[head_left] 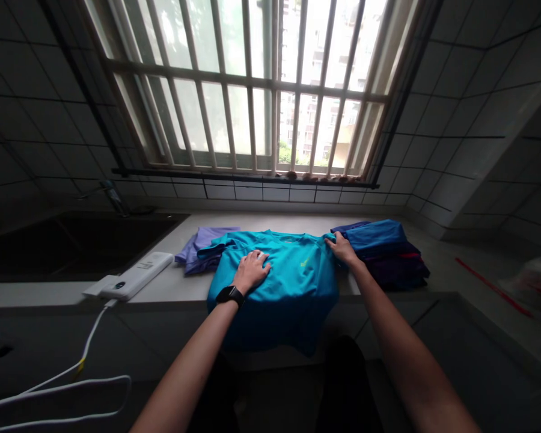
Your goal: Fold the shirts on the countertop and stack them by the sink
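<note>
A turquoise T-shirt [293, 273] lies spread on the white counter, its collar toward the window and its lower part hanging over the front edge. My left hand [252, 269], with a black watch on the wrist, rests on the shirt's front, fingers stretched out. At the shirt's right shoulder or sleeve, my right hand [340, 248] pinches the fabric. Partly under the shirt's left side is a lilac garment [196, 246]. Just right of my right hand sits a stack of folded clothes [383, 252], blue on top with darker pieces below.
A white power bank [137, 276] with a white cable [88, 337] lies at the counter's left front edge. Behind it are a dark sink [81, 240] and a faucet [112, 197]. A red strip [493, 287] lies on the right counter. A barred window [252, 90] is ahead.
</note>
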Demonstrator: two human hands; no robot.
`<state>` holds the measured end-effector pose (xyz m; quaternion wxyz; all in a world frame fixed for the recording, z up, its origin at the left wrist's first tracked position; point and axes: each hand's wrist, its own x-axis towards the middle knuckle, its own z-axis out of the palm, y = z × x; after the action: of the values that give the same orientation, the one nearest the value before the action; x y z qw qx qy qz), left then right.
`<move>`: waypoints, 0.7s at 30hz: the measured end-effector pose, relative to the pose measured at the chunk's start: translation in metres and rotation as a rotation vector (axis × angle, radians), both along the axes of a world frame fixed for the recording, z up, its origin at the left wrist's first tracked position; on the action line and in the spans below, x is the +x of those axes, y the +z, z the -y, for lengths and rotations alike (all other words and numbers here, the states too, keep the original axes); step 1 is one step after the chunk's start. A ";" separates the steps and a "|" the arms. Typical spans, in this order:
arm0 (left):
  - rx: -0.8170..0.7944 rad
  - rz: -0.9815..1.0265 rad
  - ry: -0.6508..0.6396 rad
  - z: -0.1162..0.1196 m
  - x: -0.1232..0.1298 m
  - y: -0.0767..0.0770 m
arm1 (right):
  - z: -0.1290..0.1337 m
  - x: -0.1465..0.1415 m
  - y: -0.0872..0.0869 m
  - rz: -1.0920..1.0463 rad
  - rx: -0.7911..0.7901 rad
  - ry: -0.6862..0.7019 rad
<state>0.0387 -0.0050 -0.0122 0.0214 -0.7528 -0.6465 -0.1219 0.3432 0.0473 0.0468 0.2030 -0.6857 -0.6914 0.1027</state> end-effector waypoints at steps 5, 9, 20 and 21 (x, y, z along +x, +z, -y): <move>-0.007 0.000 0.003 0.000 0.000 0.001 | -0.002 -0.001 0.022 0.261 0.019 -0.144; 0.003 0.014 0.000 -0.001 0.000 -0.001 | 0.010 -0.017 0.035 0.383 0.292 -0.174; 0.072 -0.081 0.108 0.002 0.002 0.003 | 0.033 -0.110 -0.041 0.363 -0.126 0.043; 0.072 -0.108 0.102 0.002 0.003 0.004 | 0.032 -0.110 -0.046 0.354 -0.099 0.034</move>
<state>0.0417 -0.0074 -0.0084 0.0897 -0.7231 -0.6770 -0.1032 0.2332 0.0153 0.0010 0.0424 -0.6905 -0.7219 0.0174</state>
